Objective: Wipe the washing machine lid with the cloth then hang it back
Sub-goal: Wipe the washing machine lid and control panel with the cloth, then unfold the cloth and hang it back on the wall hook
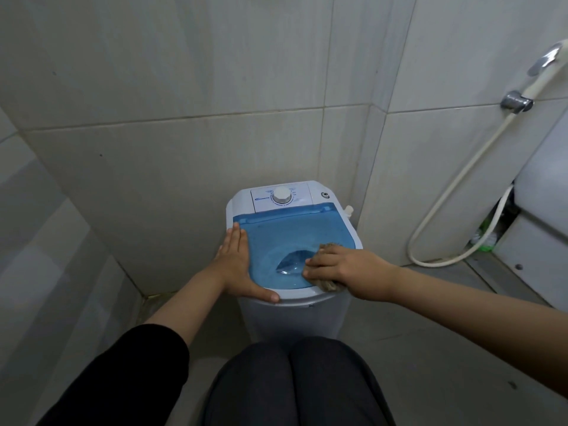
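Note:
A small white washing machine [295, 315] stands in the tiled corner, topped by a translucent blue lid [282, 235] and a white dial panel [281, 196] at the back. My right hand [344, 269] presses a crumpled brownish cloth [329, 284] onto the lid's front right part; the cloth shows only at the hand's far and near edges. My left hand [239, 265] lies flat along the lid's left rim, fingers together, thumb at the front edge, holding nothing.
Tiled walls close in behind and to the left. A white spray hose [455, 192] hangs looped from a chrome wall fitting [516, 101] at the right. A white toilet tank [544, 210] stands at the far right. My knees [292, 379] are just before the machine.

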Available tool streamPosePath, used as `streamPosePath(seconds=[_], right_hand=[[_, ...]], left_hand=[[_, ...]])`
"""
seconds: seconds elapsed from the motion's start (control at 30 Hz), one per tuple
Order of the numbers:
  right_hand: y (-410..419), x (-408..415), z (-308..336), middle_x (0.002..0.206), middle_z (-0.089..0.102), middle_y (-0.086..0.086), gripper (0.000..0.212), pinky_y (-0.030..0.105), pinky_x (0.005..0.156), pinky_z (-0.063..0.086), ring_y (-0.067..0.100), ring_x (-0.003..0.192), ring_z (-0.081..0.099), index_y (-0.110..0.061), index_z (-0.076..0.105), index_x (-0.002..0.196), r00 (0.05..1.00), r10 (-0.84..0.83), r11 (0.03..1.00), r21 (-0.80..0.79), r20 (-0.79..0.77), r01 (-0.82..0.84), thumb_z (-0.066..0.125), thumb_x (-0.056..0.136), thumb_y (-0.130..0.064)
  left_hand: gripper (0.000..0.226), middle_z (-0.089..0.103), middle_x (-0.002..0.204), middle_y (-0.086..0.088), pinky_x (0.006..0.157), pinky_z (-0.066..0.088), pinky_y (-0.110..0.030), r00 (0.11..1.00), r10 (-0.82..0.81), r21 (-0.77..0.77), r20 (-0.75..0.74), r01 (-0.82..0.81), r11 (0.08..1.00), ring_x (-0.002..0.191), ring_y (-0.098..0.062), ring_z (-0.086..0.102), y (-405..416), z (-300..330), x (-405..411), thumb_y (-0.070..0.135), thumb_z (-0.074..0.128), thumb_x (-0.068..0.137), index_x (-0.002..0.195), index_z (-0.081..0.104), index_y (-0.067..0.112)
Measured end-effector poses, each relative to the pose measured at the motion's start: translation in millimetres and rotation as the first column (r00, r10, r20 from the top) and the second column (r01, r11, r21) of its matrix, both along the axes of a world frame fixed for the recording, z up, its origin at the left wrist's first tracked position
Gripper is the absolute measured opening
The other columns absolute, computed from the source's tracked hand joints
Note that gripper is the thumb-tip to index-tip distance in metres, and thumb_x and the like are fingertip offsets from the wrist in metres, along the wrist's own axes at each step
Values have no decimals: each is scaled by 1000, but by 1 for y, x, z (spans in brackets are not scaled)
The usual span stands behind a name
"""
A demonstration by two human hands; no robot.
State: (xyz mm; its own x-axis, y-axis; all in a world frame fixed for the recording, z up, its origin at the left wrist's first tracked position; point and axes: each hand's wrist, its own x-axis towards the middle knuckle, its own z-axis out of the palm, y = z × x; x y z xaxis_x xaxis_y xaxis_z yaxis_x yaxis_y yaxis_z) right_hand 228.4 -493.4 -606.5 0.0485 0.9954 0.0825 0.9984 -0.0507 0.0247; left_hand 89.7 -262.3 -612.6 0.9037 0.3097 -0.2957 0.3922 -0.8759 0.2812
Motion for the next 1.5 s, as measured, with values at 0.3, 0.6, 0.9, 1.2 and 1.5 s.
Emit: streamPosePath(seconds=[0.3,0.6,0.9,1.2,1.5], right_hand=[[-2,26,42,132,55,-6,64,39,86,51,25,114,54,-31,50,131,981,-179,931,-310,70,192,42,78,5],[-11,35,50,81,58,8,28,25,52,54,24,76,60,-17,58,90,116,-548,653,-338,-828,677,51,80,9],[-9,-7,66,94,62,16,29,33,52,61,26,83,63,-4,55,109,-421,-10,745,-287,-907,602,38,91,12],[0,-32,99,107,62,15,23,34,66,62,23,82,68,-9,63,102,-462,204,774,-146,-863,615,47,96,-24],[-2,-51,120,103,65,7,23,32,82,52,19,87,64,-14,60,116,-200,58,784,-79,-978,616,49,96,-16]], left_hand=[[168,-39,150,-8,118,-8,-44,1000,5,-29,20,-5,1000,138,-24,-34,3,-3,1,90,58,26,141,-32,8],[172,-42,148,-8,117,-10,-42,1000,0,-44,24,2,999,137,-24,-35,6,-6,2,95,51,18,140,-34,9],[139,-8,160,-9,118,9,-40,999,13,-118,49,-7,993,147,-26,-2,-31,39,13,75,70,50,150,0,10],[30,70,100,-6,81,50,-31,870,431,-773,241,-97,627,96,-17,64,-84,92,24,34,64,86,102,65,9],[17,62,73,-8,68,50,-32,749,567,-778,343,-111,618,72,-20,60,-80,113,15,21,69,83,73,60,10]])
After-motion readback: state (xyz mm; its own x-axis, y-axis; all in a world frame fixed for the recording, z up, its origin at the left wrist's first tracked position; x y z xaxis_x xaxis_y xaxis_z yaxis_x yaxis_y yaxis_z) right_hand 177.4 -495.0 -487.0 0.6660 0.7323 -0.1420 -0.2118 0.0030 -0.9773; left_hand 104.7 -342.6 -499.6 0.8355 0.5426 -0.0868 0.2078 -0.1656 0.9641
